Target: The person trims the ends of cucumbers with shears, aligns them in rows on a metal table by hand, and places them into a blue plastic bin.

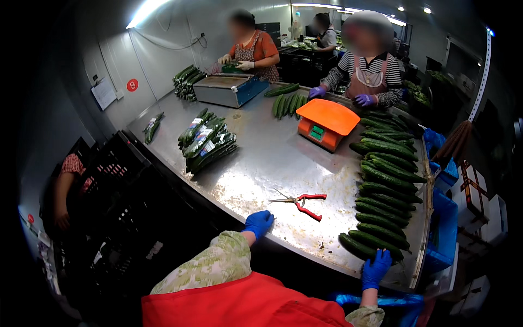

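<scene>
My left hand (259, 225), in a blue glove, rests on the near edge of the steel table (253, 163) with its fingers curled. Whether it grips the edge I cannot tell. Beyond it lies a pair of red-handled snips (301, 202), blades spread and pointing left. My right hand (376, 269), also blue-gloved, touches the near end of a dark green cucumber (376, 238) at the table's front right. Its palm side is hidden, so a firm hold cannot be made out. A long row of cucumbers (386, 192) runs away from that hand along the right side.
An orange weighing scale (327, 122) stands mid-table. Wrapped cucumbers (208, 141) are piled left, near a blue-sided machine (233, 90). Two co-workers (255, 53) (369, 73) stand across the table. Black crates (118, 171) stack at left; a blue-lined bin (441, 229) stands right.
</scene>
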`<state>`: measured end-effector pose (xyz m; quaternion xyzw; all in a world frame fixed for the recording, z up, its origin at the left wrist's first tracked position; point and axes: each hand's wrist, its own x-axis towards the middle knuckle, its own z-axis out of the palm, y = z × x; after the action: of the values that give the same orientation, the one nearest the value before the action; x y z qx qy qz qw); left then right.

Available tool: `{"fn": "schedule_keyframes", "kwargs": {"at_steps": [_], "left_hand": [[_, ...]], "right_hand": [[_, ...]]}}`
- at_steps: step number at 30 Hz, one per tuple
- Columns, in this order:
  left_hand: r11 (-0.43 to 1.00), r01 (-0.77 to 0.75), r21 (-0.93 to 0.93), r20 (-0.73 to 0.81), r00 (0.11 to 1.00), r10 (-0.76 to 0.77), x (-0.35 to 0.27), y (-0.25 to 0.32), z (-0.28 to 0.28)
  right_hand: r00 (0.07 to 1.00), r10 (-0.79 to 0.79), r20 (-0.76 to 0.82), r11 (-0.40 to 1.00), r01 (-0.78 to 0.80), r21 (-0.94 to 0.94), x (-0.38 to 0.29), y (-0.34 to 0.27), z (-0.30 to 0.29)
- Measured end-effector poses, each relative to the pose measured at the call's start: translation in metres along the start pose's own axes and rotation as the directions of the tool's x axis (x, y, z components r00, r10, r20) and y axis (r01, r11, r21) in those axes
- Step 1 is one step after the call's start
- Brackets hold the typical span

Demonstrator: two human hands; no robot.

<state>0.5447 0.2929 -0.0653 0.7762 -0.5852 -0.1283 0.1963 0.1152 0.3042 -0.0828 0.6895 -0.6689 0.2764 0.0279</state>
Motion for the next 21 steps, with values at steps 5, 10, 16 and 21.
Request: {"fn": "schedule_keyframes", "kwargs": {"at_steps": [5,10,16,21], "left_hand": [[1.000,-0.009,0.010,-0.010,1.000,0.009,-0.003,0.000,-0.005],[0.999,-0.027,0.031,-0.005,1.000,0.027,-0.003,-0.006,0.003],[0.999,-0.052,0.004,-0.060,0.997,0.052,-0.001,-0.006,-0.001],[0.999,-0.033,0.003,-0.055,0.998,0.033,-0.004,-0.001,-0.007]], "right_hand": [[0.998,0.063,0.028,0.998,-0.063,-0.016,0.001,-0.009,-0.009],[1.000,0.018,-0.001,1.000,-0.018,0.001,-0.002,-0.005,-0.007],[0.999,0.041,0.027,0.999,-0.041,-0.012,-0.002,-0.006,-0.005],[0.997,0.057,0.052,0.998,-0.056,-0.015,0.000,-0.007,-0.007]]}}
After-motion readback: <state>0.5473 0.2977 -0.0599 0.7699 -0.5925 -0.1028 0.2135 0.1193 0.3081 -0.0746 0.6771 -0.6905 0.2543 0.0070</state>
